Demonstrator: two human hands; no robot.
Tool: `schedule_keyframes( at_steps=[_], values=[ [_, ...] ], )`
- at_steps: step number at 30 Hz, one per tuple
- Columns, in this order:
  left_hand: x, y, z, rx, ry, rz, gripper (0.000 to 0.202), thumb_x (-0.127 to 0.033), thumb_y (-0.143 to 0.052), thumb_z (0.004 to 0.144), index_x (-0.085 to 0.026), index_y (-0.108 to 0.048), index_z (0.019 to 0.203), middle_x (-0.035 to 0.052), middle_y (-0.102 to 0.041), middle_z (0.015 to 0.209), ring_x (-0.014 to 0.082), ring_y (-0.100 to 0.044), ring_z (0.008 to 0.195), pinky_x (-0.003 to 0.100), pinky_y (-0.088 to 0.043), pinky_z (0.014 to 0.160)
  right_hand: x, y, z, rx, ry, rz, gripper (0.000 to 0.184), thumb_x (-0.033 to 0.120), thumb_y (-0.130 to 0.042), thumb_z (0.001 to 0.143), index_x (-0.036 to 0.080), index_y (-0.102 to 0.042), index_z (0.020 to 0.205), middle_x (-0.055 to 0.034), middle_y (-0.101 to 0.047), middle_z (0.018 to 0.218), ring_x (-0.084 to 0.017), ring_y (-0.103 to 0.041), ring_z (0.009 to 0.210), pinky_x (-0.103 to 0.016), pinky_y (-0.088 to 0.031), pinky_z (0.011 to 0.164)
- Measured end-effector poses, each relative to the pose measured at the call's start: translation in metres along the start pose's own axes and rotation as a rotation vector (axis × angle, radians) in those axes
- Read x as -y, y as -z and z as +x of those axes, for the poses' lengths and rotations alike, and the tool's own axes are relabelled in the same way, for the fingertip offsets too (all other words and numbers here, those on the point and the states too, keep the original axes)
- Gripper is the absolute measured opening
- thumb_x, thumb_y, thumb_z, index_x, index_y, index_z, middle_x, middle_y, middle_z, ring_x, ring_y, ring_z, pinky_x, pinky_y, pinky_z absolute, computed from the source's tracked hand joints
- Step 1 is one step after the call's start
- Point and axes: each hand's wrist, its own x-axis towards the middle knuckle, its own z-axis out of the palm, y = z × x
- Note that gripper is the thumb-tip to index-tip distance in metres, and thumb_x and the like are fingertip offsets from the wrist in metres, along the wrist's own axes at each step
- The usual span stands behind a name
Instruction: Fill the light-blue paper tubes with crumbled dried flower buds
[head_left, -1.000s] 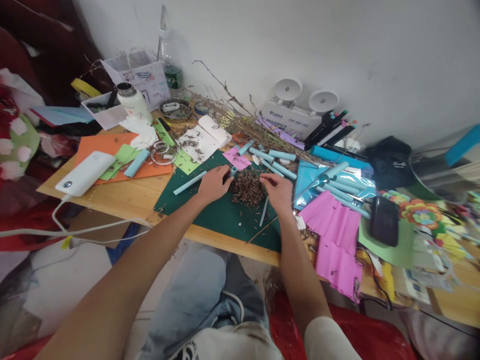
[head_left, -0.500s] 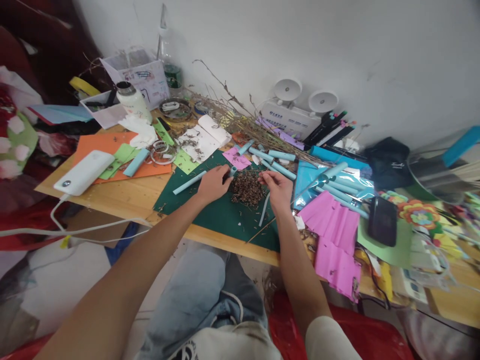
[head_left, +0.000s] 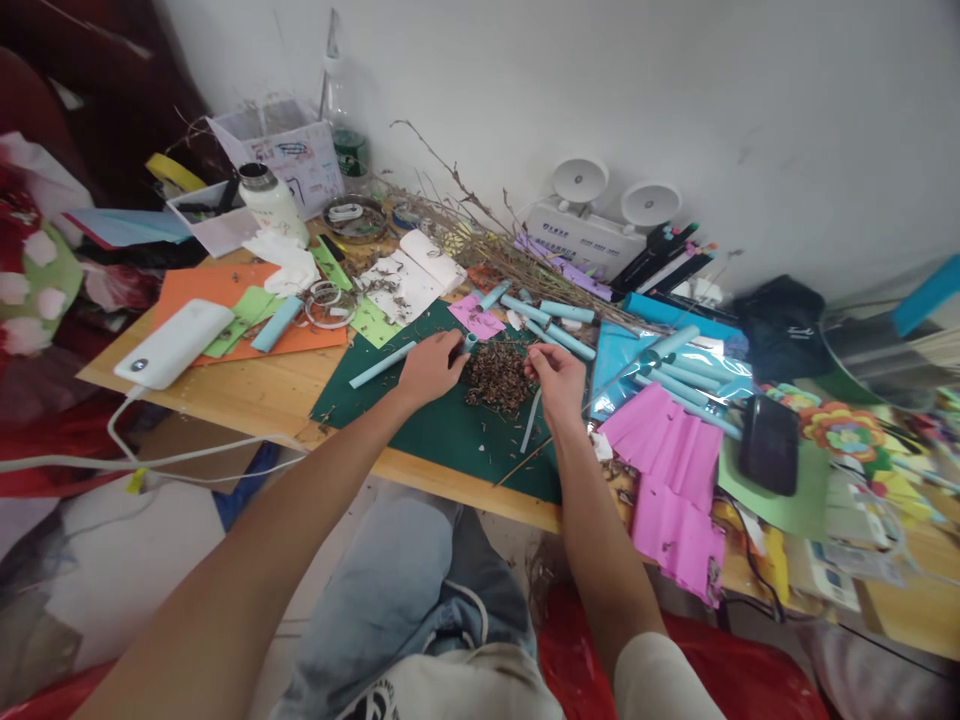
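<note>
My left hand point(head_left: 431, 368) is closed around a light blue paper tube point(head_left: 470, 342), whose open end shows past the thumb and fingers. Right beside it, a heap of brown dried plant bits point(head_left: 499, 378) lies on the dark green mat point(head_left: 442, 432). On the heap's other side my right hand point(head_left: 559, 378) is pinched, fingertips together at the heap's edge; what they hold is too small to make out. A narrow pale blue strip point(head_left: 531, 420) lies below the right hand. Left of my left hand, another light blue tube point(head_left: 382, 365) rests on the mat.
Several blue tubes point(head_left: 559, 335) lie behind the heap, with dry twigs point(head_left: 480, 235) beyond. Pink crepe paper point(head_left: 667, 430) and a dark case point(head_left: 769, 445) are at right. A white power bank point(head_left: 174, 345) with its cable and an open bottle point(head_left: 271, 205) stand left.
My right fingertips have moved slightly, staying pinched beside the heap. My left hand keeps its hold on the tube. The whole view has shifted a little.
</note>
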Motion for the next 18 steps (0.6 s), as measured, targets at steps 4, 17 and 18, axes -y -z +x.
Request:
schedule_keyframes(
  at_steps=[4,17,18],
  values=[
    [0.000,0.000,0.000,0.006,0.003,-0.001,0.011,-0.030,-0.054,0.091,-0.021,-0.055,0.098,0.0076,-0.065,0.094,0.0226,-0.061,0.088,0.031,-0.043,0.070,0.014,-0.009,-0.004,0.027,0.131,-0.164,0.029,0.040,-0.064,0.078,0.017,-0.073,0.091,-0.0040,-0.072,0.074,-0.018,-0.066,0.068,-0.034,-0.055,0.070],
    [0.002,-0.001,0.000,-0.019,-0.035,-0.009,0.010,-0.029,-0.053,0.091,-0.021,-0.055,0.096,0.0071,-0.065,0.094,0.0217,-0.060,0.086,0.030,-0.041,0.067,0.034,-0.061,-0.001,0.171,0.469,-0.376,0.015,0.030,-0.059,0.087,0.023,-0.072,0.089,-0.0047,-0.073,0.097,-0.021,-0.065,0.093,-0.034,-0.053,0.084],
    [0.002,-0.001,0.000,-0.018,-0.037,-0.010,0.011,-0.029,-0.053,0.091,-0.021,-0.055,0.097,0.0073,-0.065,0.094,0.0217,-0.060,0.086,0.030,-0.041,0.068,0.032,-0.062,-0.001,0.175,0.485,-0.384,0.015,0.030,-0.059,0.087,0.023,-0.072,0.088,-0.0052,-0.073,0.097,-0.021,-0.065,0.096,-0.035,-0.052,0.086]
  ],
)
